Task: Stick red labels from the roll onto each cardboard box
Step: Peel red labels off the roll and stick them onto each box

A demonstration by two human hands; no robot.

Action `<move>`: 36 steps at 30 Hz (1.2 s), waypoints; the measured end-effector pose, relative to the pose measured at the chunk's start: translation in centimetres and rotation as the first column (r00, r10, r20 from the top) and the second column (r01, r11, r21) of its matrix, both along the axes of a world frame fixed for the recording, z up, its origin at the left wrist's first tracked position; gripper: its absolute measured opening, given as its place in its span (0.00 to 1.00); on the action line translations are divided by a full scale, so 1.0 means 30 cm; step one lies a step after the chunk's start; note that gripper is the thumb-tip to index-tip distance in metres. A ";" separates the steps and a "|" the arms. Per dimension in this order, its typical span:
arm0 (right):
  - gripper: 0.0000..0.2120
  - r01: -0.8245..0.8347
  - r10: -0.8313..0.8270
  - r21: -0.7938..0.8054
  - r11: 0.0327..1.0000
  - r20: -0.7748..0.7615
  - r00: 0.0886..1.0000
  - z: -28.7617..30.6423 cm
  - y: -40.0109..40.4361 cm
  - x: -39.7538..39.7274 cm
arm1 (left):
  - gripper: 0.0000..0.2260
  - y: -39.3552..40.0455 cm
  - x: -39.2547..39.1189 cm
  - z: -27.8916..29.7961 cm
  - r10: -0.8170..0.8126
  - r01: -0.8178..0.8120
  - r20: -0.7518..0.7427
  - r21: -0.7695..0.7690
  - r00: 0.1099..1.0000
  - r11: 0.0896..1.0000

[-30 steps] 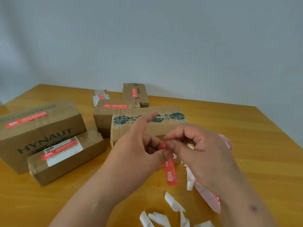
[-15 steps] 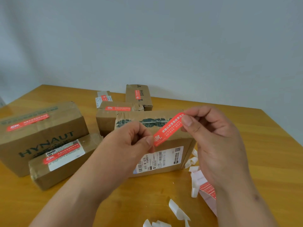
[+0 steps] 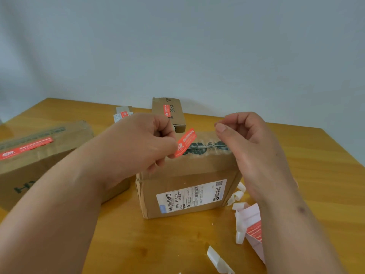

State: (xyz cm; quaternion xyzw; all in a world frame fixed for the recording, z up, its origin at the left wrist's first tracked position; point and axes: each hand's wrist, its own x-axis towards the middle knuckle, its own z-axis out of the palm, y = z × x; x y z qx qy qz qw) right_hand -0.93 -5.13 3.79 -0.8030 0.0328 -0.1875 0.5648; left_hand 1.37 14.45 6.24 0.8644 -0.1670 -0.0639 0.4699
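While the left hand pinches 1 end of a red label over the taped top of the middle box, right hand beside it, fingers curled, apparently holding nothing, label roll on the table under the right wrist.

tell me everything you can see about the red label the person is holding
The red label is a narrow paper-like strip with white print and a white logo near its lower end. The left hand pinches that lower end; the upper end slants up to the right, free in the air. It hovers over the taped top of the front cardboard box. The right hand does not touch it.
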 end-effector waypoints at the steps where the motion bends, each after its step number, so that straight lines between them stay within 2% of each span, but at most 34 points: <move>1: 0.09 -0.015 0.014 -0.017 1.000 -0.027 1.000 0.004 -0.003 0.008 | 0.06 0.003 0.007 0.009 -0.050 0.050 -0.009 -0.004 0.999 0.999; 3: 0.10 -0.046 0.044 -0.029 0.999 -0.069 0.997 0.012 -0.006 0.023 | 0.04 0.008 0.020 0.025 -0.125 0.125 -0.028 -0.022 0.992 0.992; 8: 0.04 -0.105 0.099 -0.063 0.992 -0.094 0.991 0.014 0.003 0.050 | 0.05 0.004 0.054 0.038 -0.172 0.173 -0.050 0.012 0.984 0.985; 13: 0.04 -0.102 0.099 -0.047 0.994 -0.064 0.993 0.010 0.004 0.051 | 0.06 0.007 0.071 0.017 -0.133 0.136 -0.117 0.019 0.984 0.990; 15: 0.05 -0.066 0.062 -0.114 0.991 -0.043 0.997 0.010 0.004 0.053 | 0.09 0.005 0.081 0.000 -0.053 0.060 -0.119 0.053 0.991 0.997; 18: 0.05 -0.025 0.010 -0.297 0.955 -0.050 0.999 0.008 0.014 0.057 | 0.11 -0.009 0.097 -0.021 0.049 -0.041 -0.039 0.190 0.998 0.981; 23: 0.04 -0.006 -0.045 -0.606 0.796 -0.068 0.997 -0.008 0.045 0.075 | 0.10 -0.033 0.117 -0.031 0.118 -0.123 0.035 0.311 0.992 0.943; 29: 0.04 -0.042 -0.024 -0.670 0.741 -0.090 0.996 -0.020 0.040 0.094 | 0.10 -0.052 0.141 -0.039 0.133 -0.171 0.110 0.488 0.985 0.856; 36: 0.05 -0.011 -0.037 -0.731 0.682 -0.050 0.998 -0.038 0.036 0.111 | 0.10 -0.082 0.142 -0.036 0.117 -0.176 0.141 0.551 0.983 0.816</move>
